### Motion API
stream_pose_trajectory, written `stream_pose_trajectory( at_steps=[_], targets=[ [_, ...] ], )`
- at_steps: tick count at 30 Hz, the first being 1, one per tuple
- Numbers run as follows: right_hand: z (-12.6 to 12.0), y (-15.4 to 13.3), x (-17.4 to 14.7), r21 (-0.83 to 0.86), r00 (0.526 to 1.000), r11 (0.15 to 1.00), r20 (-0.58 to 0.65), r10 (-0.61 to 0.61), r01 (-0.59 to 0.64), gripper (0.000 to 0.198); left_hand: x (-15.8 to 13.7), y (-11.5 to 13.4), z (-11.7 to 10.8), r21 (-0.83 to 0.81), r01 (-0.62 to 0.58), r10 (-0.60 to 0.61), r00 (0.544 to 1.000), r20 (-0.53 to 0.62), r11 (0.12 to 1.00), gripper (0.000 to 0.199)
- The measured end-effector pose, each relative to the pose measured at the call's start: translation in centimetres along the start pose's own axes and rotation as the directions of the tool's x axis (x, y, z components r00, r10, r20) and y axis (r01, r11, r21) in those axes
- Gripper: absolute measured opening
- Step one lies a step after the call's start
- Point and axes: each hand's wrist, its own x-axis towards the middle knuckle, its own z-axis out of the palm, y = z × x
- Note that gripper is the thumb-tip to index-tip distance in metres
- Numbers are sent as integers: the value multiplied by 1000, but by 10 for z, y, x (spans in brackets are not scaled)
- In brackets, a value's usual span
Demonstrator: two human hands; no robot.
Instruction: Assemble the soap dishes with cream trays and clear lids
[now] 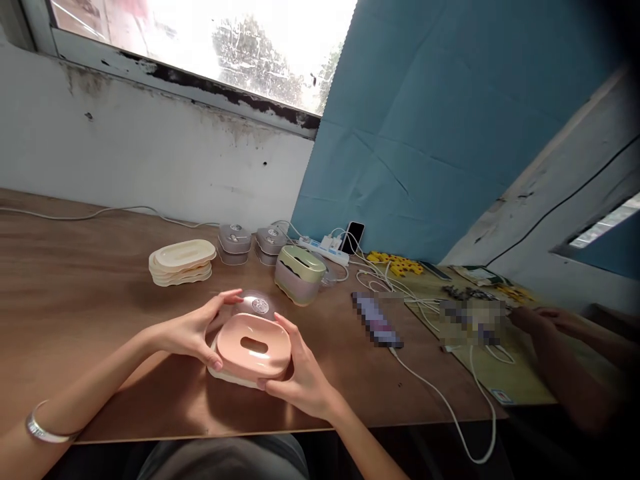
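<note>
Plywood makes up the tabletop (90,300) in front of me, pushed against a stained white wall under a window, with a blue sheet hanging to the right. From my remote seat I see both hands closed around a pink oval box (254,348) with a slot in its top, sitting on the table near the front edge. My left hand (187,331) cups its left end, thumb arched over the back rim and fingers curled under the near side. My right hand (299,375) wraps the right end, thumb along the top edge and fingers tucked beneath. That two-sided grip looks meant to steady the pink shell on the cream base under it. I cannot tell whether the two parts are fully seated.

Just behind the box stands a clear domed lid (257,303), touching or nearly touching it. Farther back lies a stack of cream oval trays (181,262), kept within reach. Two grey lidded boxes (253,243) sit beside it, and a green-topped box (300,273) stands to their right. Near the wall a power strip (325,250) feeds white cables and a propped phone (353,237). At the far right another person's hand (543,320) rests on a green mat (500,373), well apart from mine.
</note>
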Motion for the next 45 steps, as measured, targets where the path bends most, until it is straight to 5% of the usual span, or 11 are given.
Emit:
stream_pose_trajectory(
  at_steps=[5,16,45],
  targets=[
    [-1,4,2,-1,997,1000,78,-25,25,94,3,9,5,229,8,-25,997,72,973,108],
    [4,12,-6,-188,994,980,91,-55,71,91,3,15,9,429,88,-133,988,75,899,97],
    [4,8,-7,-126,992,985,41,-116,121,91,1,22,14,367,159,-219,968,127,917,97]
  ],
)
